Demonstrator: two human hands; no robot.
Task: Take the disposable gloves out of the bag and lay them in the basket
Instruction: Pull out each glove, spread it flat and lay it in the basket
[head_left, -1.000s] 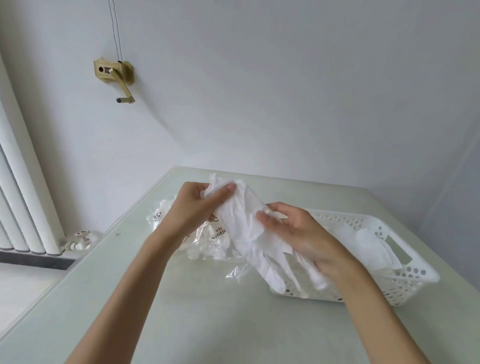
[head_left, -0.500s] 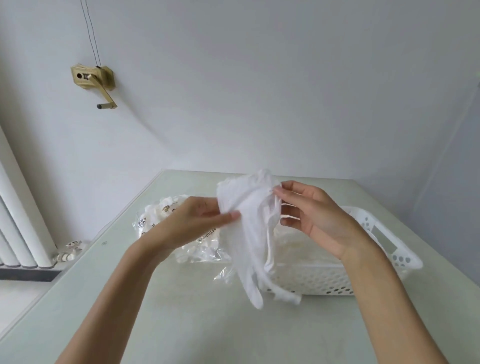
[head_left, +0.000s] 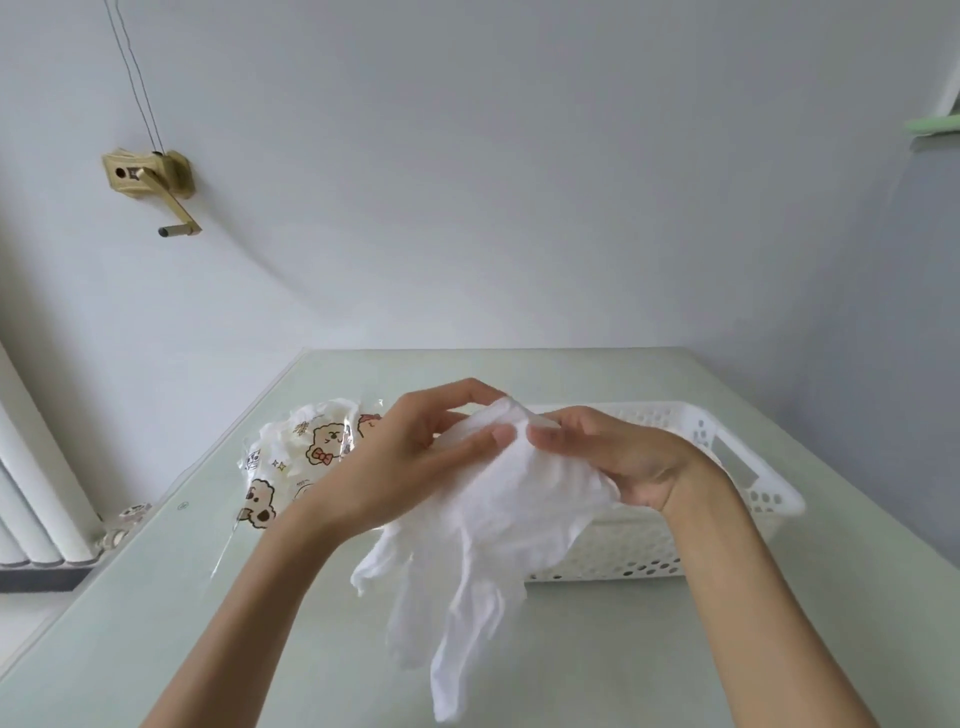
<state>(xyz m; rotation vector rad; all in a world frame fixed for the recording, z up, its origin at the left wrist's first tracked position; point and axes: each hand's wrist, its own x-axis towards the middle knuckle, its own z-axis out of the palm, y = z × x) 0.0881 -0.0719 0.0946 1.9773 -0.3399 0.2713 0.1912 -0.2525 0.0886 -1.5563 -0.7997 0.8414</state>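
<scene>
Pale green table (head_left: 218, 597) carries a white perforated basket (head_left: 748, 457) on the right and a clear printed bag (head_left: 306, 457) on the left. Between them, above the tabletop, hang white disposable gloves (head_left: 493, 525). Left hand (head_left: 410, 462) and right hand (head_left: 618, 457) each pinch the gloves' top edge, fingers closed on the material.

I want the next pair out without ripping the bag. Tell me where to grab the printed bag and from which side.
Judging by its pose, pinch the printed bag at its loose clear flap trailing toward the near table edge, coming from the left, since the left hand, gloves and basket crowd its right side.
</scene>
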